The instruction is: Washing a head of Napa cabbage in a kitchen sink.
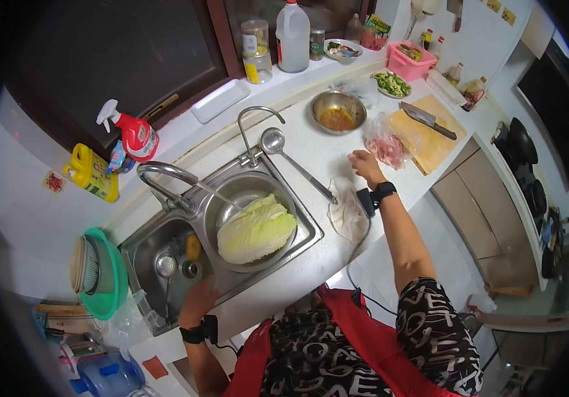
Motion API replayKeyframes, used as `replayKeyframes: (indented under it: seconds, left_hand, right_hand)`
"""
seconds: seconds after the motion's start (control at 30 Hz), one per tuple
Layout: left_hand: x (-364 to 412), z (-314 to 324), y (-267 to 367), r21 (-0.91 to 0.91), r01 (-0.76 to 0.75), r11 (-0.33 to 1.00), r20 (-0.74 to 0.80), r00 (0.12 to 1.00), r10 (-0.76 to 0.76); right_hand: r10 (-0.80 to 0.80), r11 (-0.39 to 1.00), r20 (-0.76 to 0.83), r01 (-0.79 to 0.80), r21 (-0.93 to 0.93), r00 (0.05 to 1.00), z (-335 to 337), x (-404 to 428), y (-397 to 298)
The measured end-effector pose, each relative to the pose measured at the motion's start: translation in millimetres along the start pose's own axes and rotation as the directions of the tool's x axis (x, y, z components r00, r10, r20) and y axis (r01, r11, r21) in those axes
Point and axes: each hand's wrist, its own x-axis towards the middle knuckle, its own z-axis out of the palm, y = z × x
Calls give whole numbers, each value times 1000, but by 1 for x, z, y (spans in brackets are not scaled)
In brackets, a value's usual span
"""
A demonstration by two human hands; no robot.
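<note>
A pale green napa cabbage (257, 231) lies in a round metal basin (284, 198) set in the right sink bowl. Water runs onto it from the curved faucet (168, 171). Blurred by motion, my left hand (201, 297) is over the front edge of the left sink bowl (148, 263); its fingers are hard to make out. My right hand (365, 166) hovers above the counter with fingers loosely bent and nothing visible in them. Just beyond it is raw meat in a clear plastic bag (387, 146), partly on the wooden cutting board (430, 139). A white cloth (346, 213) lies nearer to me.
A long-handled metal ladle (304, 171) rests beside the sink. Behind it stands a metal bowl with brownish liquid (339, 111). A cleaver (428, 120) lies on the board. The left bowl holds a yellowish oblong item (193, 248) and a perforated skimmer (166, 267). Green basins (115, 278) stand left.
</note>
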Motion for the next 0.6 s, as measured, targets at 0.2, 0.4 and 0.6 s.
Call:
replayKeyframes:
  seconds: [0.2, 0.4, 0.6]
  left_hand:
    - [-7, 21, -30, -18, -28, 999, -80, 996, 26]
    - [1, 21, -22, -40, -39, 998, -44, 998, 37]
    - [-17, 28, -43, -42, -77, 996, -121, 990, 71]
  right_hand:
    - [114, 455, 321, 238, -858, 940, 15, -104, -11]
    - [-117, 646, 201, 228, -729, 973, 11, -115, 47]
    - [-169, 626, -53, 66, -777, 984, -36, -65, 75]
